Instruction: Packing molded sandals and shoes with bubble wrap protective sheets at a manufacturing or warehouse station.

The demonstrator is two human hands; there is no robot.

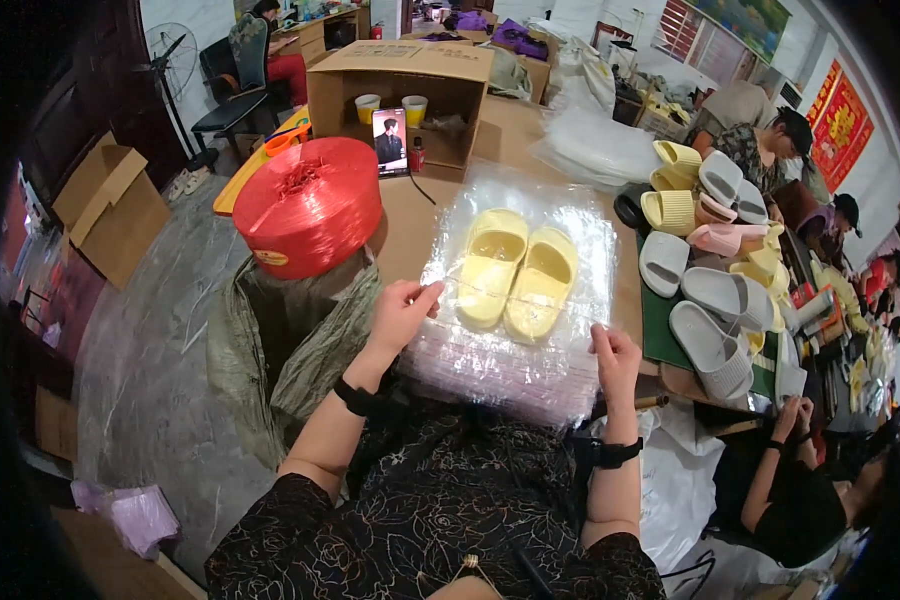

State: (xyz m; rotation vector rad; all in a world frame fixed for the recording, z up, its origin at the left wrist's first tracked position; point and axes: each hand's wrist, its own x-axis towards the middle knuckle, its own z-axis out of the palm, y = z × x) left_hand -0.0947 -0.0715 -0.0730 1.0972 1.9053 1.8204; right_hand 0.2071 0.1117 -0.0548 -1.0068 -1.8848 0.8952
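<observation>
A pair of pale yellow slide sandals (543,290) lies side by side on a stack of clear plastic bags (510,385) at the table's front edge. Clear film covers at least part of them, and an edge of it runs across both sandals. My left hand (402,318) pinches that clear plastic bag at the left of the sandals. On the other side, my right hand (616,358) has its fingers closed on the bag's right edge. Glare hides how far the sandals lie inside the bag.
A big red twine spool (310,207) sits left, above a green woven sack (315,345). Behind are a cardboard box (400,66) and a propped phone (390,140). Grey slides (710,350) and other colours pile up right. Several people work along the right side.
</observation>
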